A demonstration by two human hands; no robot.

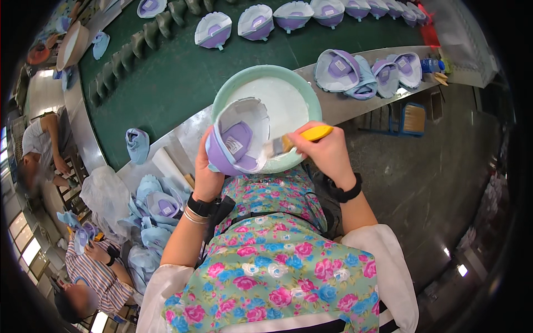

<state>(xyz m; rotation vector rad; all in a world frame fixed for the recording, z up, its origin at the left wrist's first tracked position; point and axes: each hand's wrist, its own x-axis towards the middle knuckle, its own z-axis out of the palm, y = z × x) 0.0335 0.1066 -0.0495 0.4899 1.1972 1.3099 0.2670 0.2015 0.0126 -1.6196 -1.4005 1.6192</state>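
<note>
Head view. Left hand (206, 175): closed around the outer wall of a purple and light-blue shoe upper (237, 139), thumb along its side. The upper is tilted, opening facing the wearer; its turned margin is coated white, and a pale label lies on the purple inside. Position of upper: over the left part of a mint-green basin (312, 94), partly hiding it. Basin contents: white liquid (277, 94).

Right hand (327, 152): fingers pinched narrow on a flat paintbrush (287, 143) with a yellow handle end. Bristles blurred, at the right-hand edge of the upper; firm contact cannot be told.

Surroundings: basin at the metal edge (191, 129) of a green work surface (183, 77). Along the far side, a row of white-edged uppers (256, 23); to the left, a line of dark olive shoe lasts (126, 55). Right of the basin, a cluster of uppers (337, 67) on the metal edge. Left of the wearer, heaped light-blue uppers (155, 236) beside a clear plastic bag (105, 194). A co-worker in a striped shirt (95, 272) sits at lower left, holding an upper. The wearer has a floral apron (277, 261).
</note>
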